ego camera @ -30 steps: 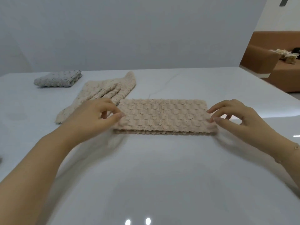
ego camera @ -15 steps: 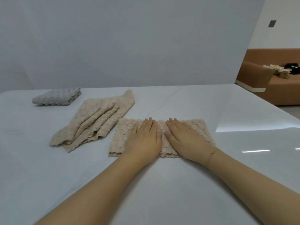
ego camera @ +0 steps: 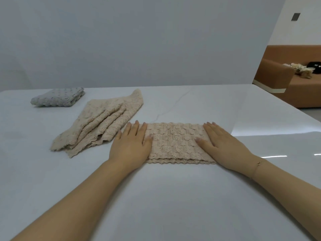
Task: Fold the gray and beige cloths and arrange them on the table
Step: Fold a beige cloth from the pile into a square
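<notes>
Beige cloth (ego camera: 175, 141) unmarked, under both flat hands

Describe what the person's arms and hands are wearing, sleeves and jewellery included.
Both forearms are bare, with no sleeves in view. The left hand wears nothing: no ring, glove or watch shows. The right hand is also bare, but its wrist carries a thin gold-coloured chain bracelet with a small clasp or charm.

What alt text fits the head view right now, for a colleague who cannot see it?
Two hands, left and right, press flat on the ends of a folded beige cloth on a white table. A rumpled beige cloth lies to its left, and a folded gray cloth sits at far left.
</notes>
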`<state>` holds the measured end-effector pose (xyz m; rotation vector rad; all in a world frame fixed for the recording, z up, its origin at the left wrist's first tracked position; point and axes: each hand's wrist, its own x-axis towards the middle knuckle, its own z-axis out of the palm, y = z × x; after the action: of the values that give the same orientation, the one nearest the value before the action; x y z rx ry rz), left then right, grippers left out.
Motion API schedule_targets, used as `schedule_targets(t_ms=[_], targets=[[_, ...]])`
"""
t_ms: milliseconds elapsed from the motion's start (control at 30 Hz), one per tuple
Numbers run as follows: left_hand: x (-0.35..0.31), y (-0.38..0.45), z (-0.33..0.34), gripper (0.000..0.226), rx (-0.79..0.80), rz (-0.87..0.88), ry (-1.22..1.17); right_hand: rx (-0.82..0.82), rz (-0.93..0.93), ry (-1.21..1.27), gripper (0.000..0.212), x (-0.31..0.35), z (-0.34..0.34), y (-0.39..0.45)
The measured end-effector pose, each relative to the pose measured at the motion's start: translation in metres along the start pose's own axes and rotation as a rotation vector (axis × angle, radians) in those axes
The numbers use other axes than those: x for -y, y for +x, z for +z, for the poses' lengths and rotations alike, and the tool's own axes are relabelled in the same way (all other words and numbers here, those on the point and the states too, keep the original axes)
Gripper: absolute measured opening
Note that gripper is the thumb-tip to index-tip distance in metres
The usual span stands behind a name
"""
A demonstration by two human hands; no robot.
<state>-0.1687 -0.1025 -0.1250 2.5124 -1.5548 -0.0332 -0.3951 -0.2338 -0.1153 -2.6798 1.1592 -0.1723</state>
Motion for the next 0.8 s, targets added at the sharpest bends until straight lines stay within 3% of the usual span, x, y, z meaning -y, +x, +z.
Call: schedule_targets(t_ms=[200, 300, 400, 500, 633, 800], targets=[[-0.005, -0.003, -0.005, 0.058, -0.052, -0.03, 0.101, 0.006, 0.006, 0.155, 0.065, -0.013, -0.005, -0.002], [-0.016, -0.014, -0.018, 0.062, -0.209, 0.236, 0.141, -0.052, 0.046, 0.526, 0.05, -0.02, -0.014, -0.005], [-0.045, -0.029, -0.025, 0.045, -0.121, 0.551, -0.078, -0.093, 0.073, 0.76, 0.038, -0.028, -0.019, -0.006], [-0.075, -0.032, -0.018, 0.037, -0.099, 0.707, -0.131, -0.124, 0.072, 0.823, 0.034, -0.033, -0.019, -0.002], [-0.082, -0.028, -0.009, 0.019, -0.169, 0.738, -0.19, -0.173, 0.06, 0.8, 0.028, -0.038, -0.018, 0.001], [-0.079, -0.033, -0.001, 0.026, -0.245, 0.759, -0.194, -0.223, 0.057, 0.82, 0.026, -0.045, -0.018, 0.005]])
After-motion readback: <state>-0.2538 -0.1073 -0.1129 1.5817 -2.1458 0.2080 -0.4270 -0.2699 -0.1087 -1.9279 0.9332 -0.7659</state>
